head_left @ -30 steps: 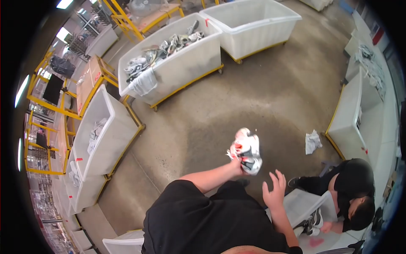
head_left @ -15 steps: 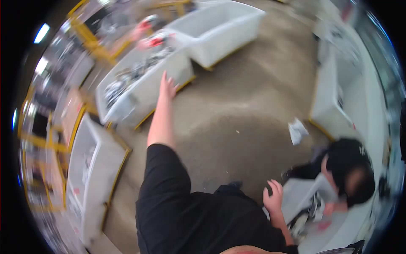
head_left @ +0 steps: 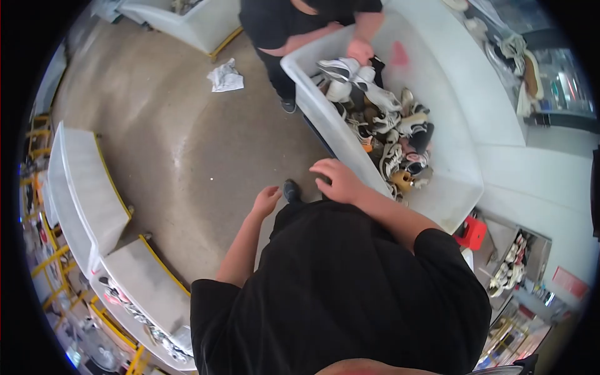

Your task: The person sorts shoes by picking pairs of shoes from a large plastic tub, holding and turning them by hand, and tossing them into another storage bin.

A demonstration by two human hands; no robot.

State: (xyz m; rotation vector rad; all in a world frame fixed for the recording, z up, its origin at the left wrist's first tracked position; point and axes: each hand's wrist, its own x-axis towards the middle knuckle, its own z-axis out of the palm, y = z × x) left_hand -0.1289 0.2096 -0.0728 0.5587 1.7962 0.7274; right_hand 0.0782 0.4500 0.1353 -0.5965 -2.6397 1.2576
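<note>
My left hand hangs low over the floor in front of my body, with nothing visible in its loosely bent fingers. Beside the near wall of a white bin, my right hand is held with thumb and fingers apart, holding nothing. A jumbled heap of shoes lies inside this bin, white, black and brown ones among them. Across the bin a person in black leans in, one hand at a white sneaker.
A crumpled white bag lies on the concrete floor. More white bins stand at the left, lower left and top. A white surface runs along the right, with a red object near the bin's corner.
My view has swung right, towards the shoe-filled bin and the other person. My left arm, stretched forward before, is now lowered near my body. My right hand is now beside the bin.
</note>
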